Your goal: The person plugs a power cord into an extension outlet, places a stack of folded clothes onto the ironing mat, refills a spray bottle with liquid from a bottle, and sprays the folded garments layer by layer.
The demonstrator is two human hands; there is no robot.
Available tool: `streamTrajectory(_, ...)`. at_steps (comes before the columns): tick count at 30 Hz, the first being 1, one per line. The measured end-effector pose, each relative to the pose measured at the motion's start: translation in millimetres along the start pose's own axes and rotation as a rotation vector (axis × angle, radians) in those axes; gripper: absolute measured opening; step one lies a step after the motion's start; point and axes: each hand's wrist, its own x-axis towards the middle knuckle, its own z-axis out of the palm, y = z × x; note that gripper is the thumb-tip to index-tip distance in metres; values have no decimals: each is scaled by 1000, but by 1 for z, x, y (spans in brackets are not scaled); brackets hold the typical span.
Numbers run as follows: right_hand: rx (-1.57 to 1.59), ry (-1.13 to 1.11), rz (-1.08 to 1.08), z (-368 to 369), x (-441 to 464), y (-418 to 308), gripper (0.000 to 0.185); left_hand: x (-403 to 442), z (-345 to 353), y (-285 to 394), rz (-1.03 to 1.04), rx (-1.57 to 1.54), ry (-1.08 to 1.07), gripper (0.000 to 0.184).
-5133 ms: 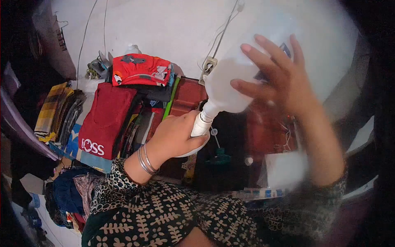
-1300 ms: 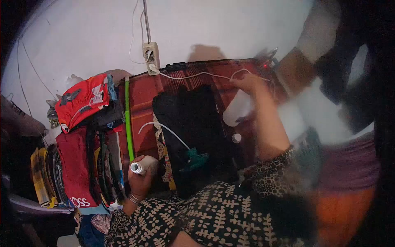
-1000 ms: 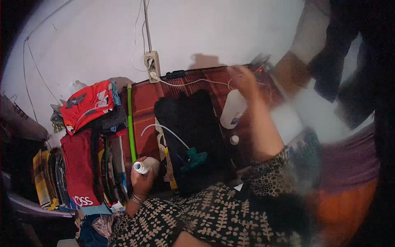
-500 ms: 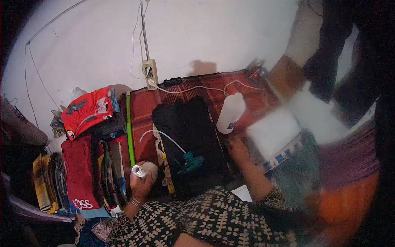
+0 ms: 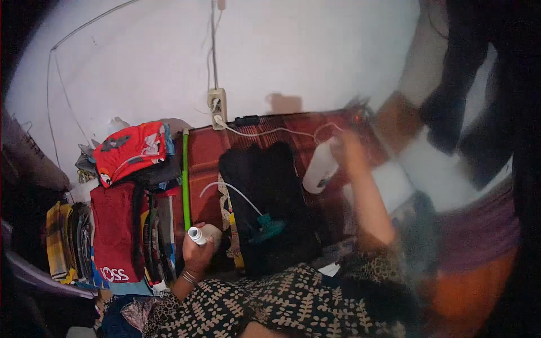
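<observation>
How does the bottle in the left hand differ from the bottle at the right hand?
The nearer bottle shows its open mouth; the farther bottle has its top partly covered by the right hand. The nearer bottle points its mouth toward the camera; the farther bottle shows its long side. Both look whitish.

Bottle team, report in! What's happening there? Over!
Left grip: around small open bottle. Right grip: at large bottle, blurred, hold unclear. Between them: teal pump on black cloth.

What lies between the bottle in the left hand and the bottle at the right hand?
The head view shows a patterned cloth edge, then black cloth with a teal pump top on it.
</observation>
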Motion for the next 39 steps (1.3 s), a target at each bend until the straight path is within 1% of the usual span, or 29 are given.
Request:
streamTrajectory(2,-35,-12,46,10,-1,0,35,-1,-2,2,7,39,-41,44)
streamTrajectory(3,-46,1,49,14,0,1,35,-1,-2,9,-37,-32,-25,46)
streamTrajectory(4,-36,-6,22,20,0,8,35,1,-3,11,-52,-25,-1,46)
streamTrajectory(6,-49,98,-157,33,1,25,34,3,-6,12,-56,24,-69,47)
streamTrajectory(7,-36,90,-182,36,0,23,34,3,-5,10,-67,-10,-55,46)
streamTrajectory(8,43,107,-111,38,-3,20,35,2,-5,10,-83,-3,-32,46)
streamTrajectory(9,119,124,-40,40,-6,19,37,4,-7,12,-91,7,-61,45)
streamTrajectory(10,130,118,-63,50,-11,25,37,5,-8,15,-98,16,-90,44)
streamTrajectory(12,318,218,18,76,-21,41,40,5,-9,21,-80,-5,-27,43)
streamTrajectory(13,324,210,-4,78,-22,42,40,6,-12,25,-48,-16,-23,44)
streamTrajectory(14,310,241,24,80,-22,43,42,7,-13,28,-15,-26,-21,45)
streamTrajectory(16,302,264,46,78,-21,33,44,9,-13,30,-30,-21,-22,45)
streamTrajectory(18,390,314,140,72,-20,21,44,7,-13,27,-34,-18,-28,44)
streamTrajectory(20,412,287,150,82,-19,33,42,4,-8,19,-50,14,-25,43)
streamTrajectory(21,412,297,193,81,-20,30,41,4,-7,18,-54,15,-18,43)
streamTrajectory(22,411,307,237,79,-20,27,41,4,-7,18,-25,15,-2,43)
streamTrajectory(23,381,264,247,74,-19,27,45,3,-7,18,3,15,12,43)
streamTrajectory(27,459,339,157,82,-25,26,52,4,-9,21,18,41,-6,45)
streamTrajectory(29,517,538,30,86,-21,22,63,3,-4,11,-8,31,-7,47)
streamTrajectory(30,517,538,31,91,-21,31,63,3,-5,13,-8,31,-8,47)
streamTrajectory(32,496,376,2,101,-23,56,76,4,-6,20,-50,60,-26,44)
streamTrajectory(33,493,377,5,98,-26,53,76,4,-6,20,-49,59,-29,44)
streamTrajectory(35,280,334,329,95,-32,44,72,4,-6,17,-9,73,-26,45)
streamTrajectory(36,277,334,332,98,-32,39,72,3,-6,16,-8,71,-29,45)
streamTrajectory(38,347,609,87,107,-27,33,66,3,-6,15,22,67,-16,46)
streamTrajectory(39,346,609,88,103,-26,34,66,4,-6,16,23,67,-18,46)
